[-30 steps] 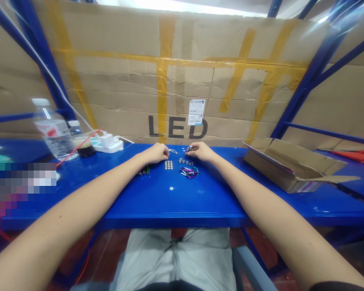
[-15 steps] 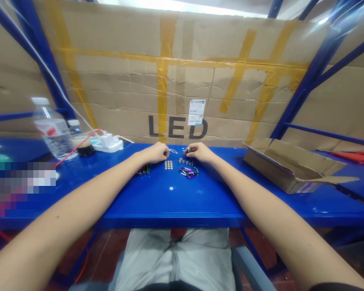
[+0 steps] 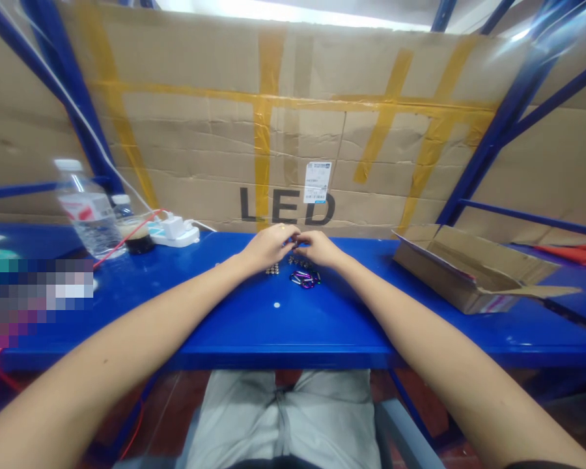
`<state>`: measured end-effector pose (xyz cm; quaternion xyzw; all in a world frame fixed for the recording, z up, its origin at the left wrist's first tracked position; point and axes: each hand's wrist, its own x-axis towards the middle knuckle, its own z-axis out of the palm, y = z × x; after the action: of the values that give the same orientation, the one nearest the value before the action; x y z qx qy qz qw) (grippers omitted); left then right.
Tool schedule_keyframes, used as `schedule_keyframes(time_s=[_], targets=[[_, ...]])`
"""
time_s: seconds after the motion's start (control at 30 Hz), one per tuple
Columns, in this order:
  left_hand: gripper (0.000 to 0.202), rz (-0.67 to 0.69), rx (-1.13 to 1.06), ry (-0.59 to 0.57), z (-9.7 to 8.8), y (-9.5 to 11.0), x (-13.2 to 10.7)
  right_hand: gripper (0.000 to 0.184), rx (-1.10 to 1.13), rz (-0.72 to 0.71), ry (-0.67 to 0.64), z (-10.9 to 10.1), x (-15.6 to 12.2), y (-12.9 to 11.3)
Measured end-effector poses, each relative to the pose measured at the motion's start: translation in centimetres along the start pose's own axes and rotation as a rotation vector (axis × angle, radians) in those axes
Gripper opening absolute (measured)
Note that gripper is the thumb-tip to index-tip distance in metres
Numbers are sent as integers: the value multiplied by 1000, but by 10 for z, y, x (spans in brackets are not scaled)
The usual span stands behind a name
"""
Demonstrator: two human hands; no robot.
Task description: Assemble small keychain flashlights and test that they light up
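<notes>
My left hand and my right hand meet fingertip to fingertip over the far middle of the blue table. Both are pinched closed on something small that I cannot make out. Just below them lie a cluster of small silver metal parts and a bunch of coloured carabiner clips. A tiny white dot-like piece lies nearer to me on the table.
An open flat cardboard box lies at the right. At the left stand a clear water bottle, a dark cup and a white power strip with a red cable. A taped cardboard sheet marked LED backs the table.
My left hand has moved right and slightly up to meet my right hand; the small ring it held beside the silver parts is no longer visible apart from the hands.
</notes>
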<state>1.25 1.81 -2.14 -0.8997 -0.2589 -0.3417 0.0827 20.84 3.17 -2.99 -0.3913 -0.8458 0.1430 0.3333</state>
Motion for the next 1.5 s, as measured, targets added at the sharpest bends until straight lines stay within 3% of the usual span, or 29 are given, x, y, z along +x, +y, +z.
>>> schedule_keyframes(time_s=[0.27, 0.43, 0.57, 0.77, 1.1, 1.27, 1.5], targets=[[20, 16, 41, 8, -2, -2, -1, 11, 132, 22, 13, 1, 1, 0], [23, -90, 107, 20, -8, -9, -3, 8, 298, 112, 49, 0, 3, 4], [23, -179, 116, -73, -10, -20, -6, 12, 439, 203, 119, -2, 3, 13], [28, -146, 32, -300, -1, -18, -10, 11, 500, 325, 23, 0, 2, 29], [15, -155, 82, -373, 8, -7, -6, 14, 491, 291, 3, 4, 5, 35], [9, -200, -12, -314, 8, -8, -7, 15, 483, 292, -11, 3, 4, 33], [3, -394, -316, 47, -4, -1, -2, 9, 299, 192, -21, 1, 0, 18]])
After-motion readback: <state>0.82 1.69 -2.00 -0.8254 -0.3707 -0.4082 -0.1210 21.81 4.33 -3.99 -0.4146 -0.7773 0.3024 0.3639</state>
